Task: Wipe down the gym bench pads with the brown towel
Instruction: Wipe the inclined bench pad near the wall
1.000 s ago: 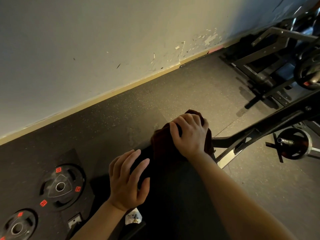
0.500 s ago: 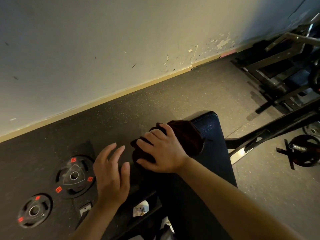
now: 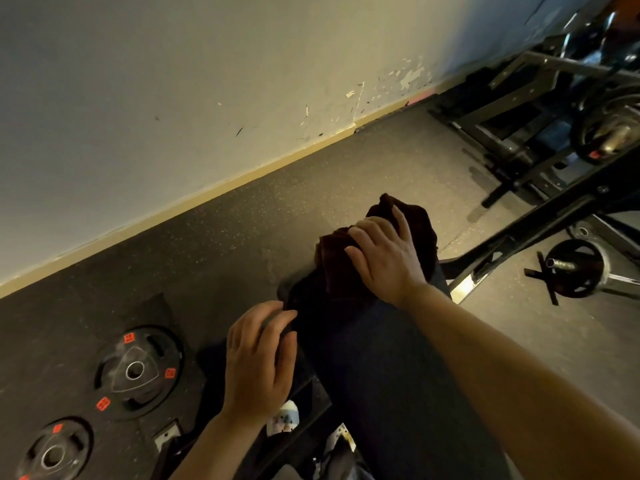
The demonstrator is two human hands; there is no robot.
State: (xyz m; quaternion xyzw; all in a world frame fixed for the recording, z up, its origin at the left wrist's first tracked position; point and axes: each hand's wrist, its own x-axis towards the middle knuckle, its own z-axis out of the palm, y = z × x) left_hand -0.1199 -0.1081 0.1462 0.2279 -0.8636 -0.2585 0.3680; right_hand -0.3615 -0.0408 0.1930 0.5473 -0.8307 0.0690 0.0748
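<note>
Beside bench pad [image 3: 381, 358]: 2 weight plates [image 3: 136, 370]

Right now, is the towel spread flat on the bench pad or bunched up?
Bunched up. The towel sits as a thick, creased wad at the far end of the bench pad, with the right hand pressing on top of it.

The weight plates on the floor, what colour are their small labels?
Red-orange labels on black weight plates, clearest in the head view, beside the left hand.

1. I see the brown towel [image 3: 412, 223], dark and bunched, lying over the far end of the bench pad.
2. The bench pad [image 3: 374, 368] is dark blue, long, running away from me.
</note>
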